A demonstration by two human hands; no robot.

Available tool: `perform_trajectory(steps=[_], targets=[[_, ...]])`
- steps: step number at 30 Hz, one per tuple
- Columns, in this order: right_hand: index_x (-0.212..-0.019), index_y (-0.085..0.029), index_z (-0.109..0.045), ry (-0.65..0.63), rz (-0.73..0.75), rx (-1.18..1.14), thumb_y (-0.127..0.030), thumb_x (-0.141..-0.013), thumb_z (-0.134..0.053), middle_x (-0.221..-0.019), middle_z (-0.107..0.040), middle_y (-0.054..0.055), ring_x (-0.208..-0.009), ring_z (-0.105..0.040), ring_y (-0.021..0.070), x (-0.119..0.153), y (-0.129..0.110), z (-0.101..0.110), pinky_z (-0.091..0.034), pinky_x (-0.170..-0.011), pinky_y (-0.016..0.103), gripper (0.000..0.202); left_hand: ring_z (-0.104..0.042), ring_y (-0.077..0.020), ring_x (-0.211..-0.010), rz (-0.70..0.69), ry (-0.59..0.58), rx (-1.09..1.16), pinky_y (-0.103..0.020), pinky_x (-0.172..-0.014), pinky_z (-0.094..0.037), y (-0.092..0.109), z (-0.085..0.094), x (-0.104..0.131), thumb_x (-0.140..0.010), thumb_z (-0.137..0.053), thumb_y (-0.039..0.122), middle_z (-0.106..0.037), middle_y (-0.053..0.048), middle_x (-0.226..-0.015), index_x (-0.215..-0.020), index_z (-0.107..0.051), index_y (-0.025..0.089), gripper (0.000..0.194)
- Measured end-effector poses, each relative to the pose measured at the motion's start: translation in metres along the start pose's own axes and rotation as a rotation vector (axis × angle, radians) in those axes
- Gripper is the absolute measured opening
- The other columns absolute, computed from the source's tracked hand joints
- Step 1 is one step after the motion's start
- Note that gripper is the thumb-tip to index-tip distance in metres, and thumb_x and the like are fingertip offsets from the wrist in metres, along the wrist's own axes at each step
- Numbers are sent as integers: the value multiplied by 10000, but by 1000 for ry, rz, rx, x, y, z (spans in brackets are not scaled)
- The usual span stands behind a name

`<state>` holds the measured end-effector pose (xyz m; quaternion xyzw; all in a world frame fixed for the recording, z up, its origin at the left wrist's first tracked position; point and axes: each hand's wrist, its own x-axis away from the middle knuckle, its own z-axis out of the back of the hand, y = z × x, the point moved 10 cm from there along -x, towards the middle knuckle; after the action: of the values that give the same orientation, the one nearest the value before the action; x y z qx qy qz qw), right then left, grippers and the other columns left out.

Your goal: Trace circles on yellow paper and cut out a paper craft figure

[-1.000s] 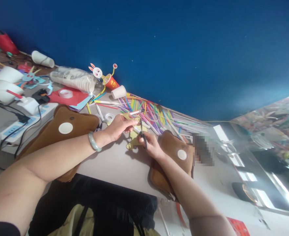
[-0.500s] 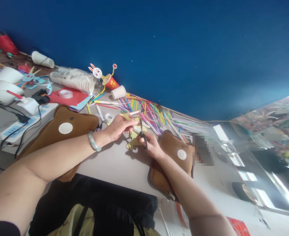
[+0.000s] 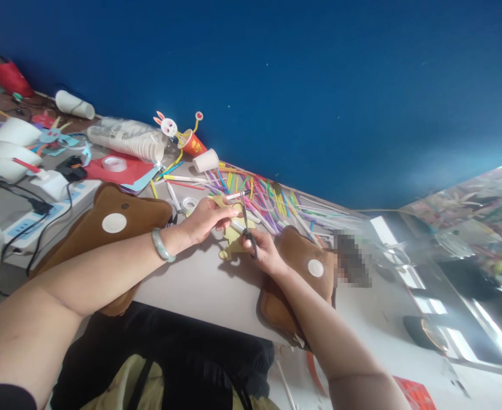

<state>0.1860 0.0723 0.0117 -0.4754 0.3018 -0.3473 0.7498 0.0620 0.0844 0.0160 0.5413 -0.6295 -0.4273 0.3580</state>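
Observation:
My left hand pinches a small yellow paper cutout between thumb and fingers. In my right hand are dark-handled scissors, their blades pointing away from me and lying right beside the cutout. Below both hands, a larger yellow paper piece with rounded lobes rests on the table. Just beyond my left fingers lies a roll of clear tape. Whether the blades touch the paper I cannot tell.
Brown cushions lie under my forearms. Colourful straws spread along the blue wall. Behind them are a red cup with a rabbit figure, stacked paper cups and a power strip with cables.
The scissor blades have shifted very slightly against the cutout. Both hands stay in nearly the same place.

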Motion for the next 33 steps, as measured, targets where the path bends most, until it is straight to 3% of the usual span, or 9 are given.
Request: perform_trajectory(steps=[10, 33], targets=[[-624, -190, -552, -11, 19, 1, -787, -756, -631, -565, -495, -21, -564, -422, 126, 0, -3, 1, -347, -576, 282, 617, -451, -73, -500, -52, -53, -24, -232, -472, -267, 12, -7, 2, -743, -730, 350, -482, 28, -513, -595, -523, 172, 310], [-619, -188, -534, -21, 28, 23, -718, -790, -651, -577, -484, -27, -582, -413, 123, 1, -2, 2, -347, -600, 282, 569, -467, -62, -498, -42, 13, 17, -217, -462, -286, 12, 3, 0, -717, -750, 301, -579, 5, -638, -734, -620, 150, 200]])
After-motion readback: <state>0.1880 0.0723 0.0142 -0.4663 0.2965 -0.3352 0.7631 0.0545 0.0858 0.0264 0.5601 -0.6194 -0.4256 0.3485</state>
